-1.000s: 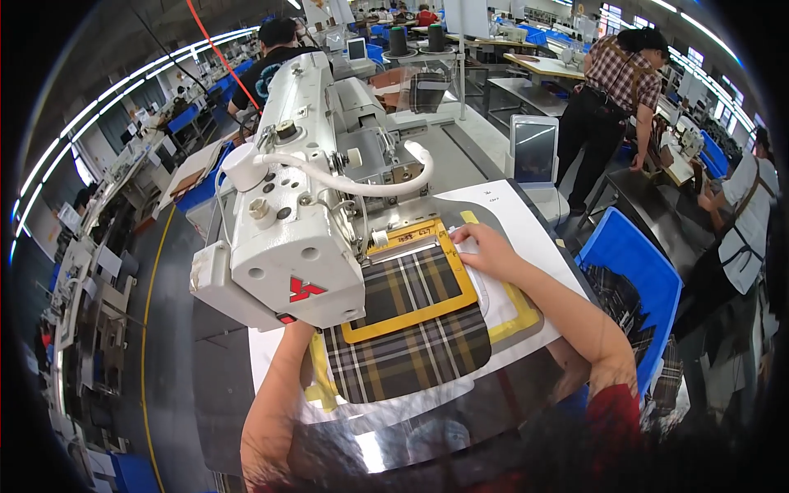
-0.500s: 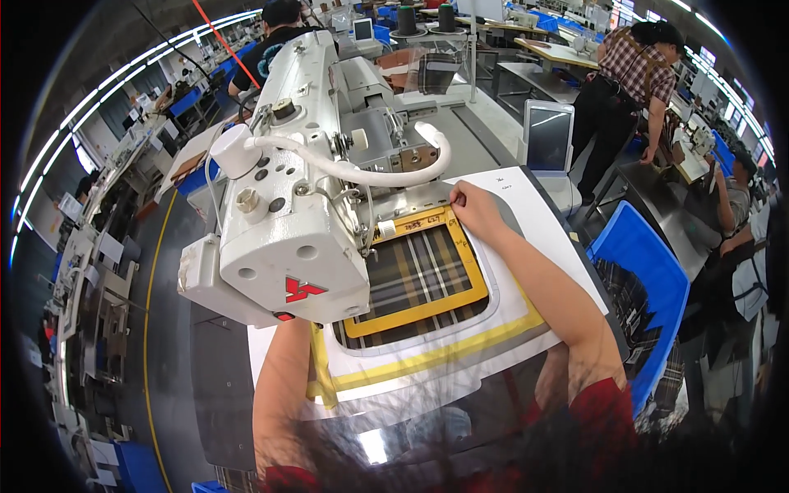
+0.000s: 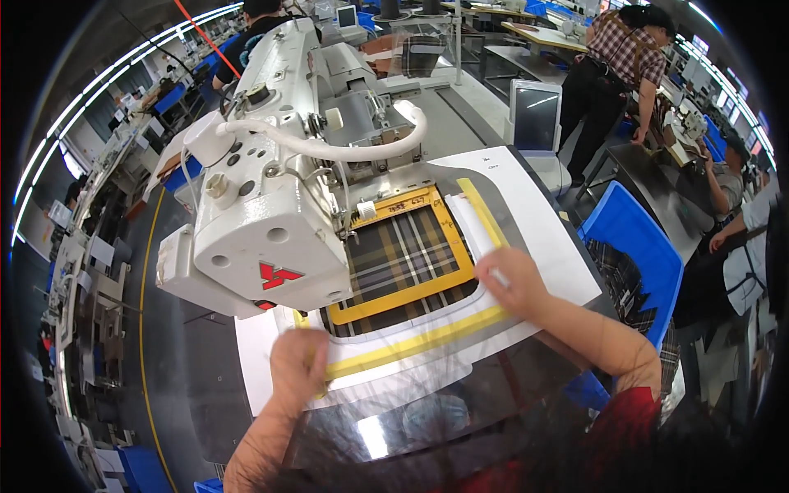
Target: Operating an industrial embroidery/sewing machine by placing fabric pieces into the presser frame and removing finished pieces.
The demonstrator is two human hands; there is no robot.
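Note:
A yellow rectangular clamp frame point(image 3: 403, 306) lies over dark plaid fabric point(image 3: 411, 255) beneath the head of a large white sewing machine point(image 3: 263, 214). Around the fabric is a white sheet point(image 3: 436, 333) edged with yellow tape point(image 3: 403, 352). My right hand point(image 3: 514, 283), fingers curled, is over the sheet's right border, close to the frame's lower right corner. Whether it pinches anything does not show. At the sheet's lower left corner is my left hand point(image 3: 298, 361), its fingers bent and blurred, hiding part of the tape.
A screen point(image 3: 536, 119) stands behind the table on the right. Beside the table, a blue bin point(image 3: 633, 246) holds plaid pieces. A person in a checked shirt point(image 3: 629, 49) bends over a bench at the far right. Other workstations surround the area.
My right hand has left the frame's upper right corner and come down toward its lower right. My left hand has emerged from under the machine head toward me. The view has shifted slightly.

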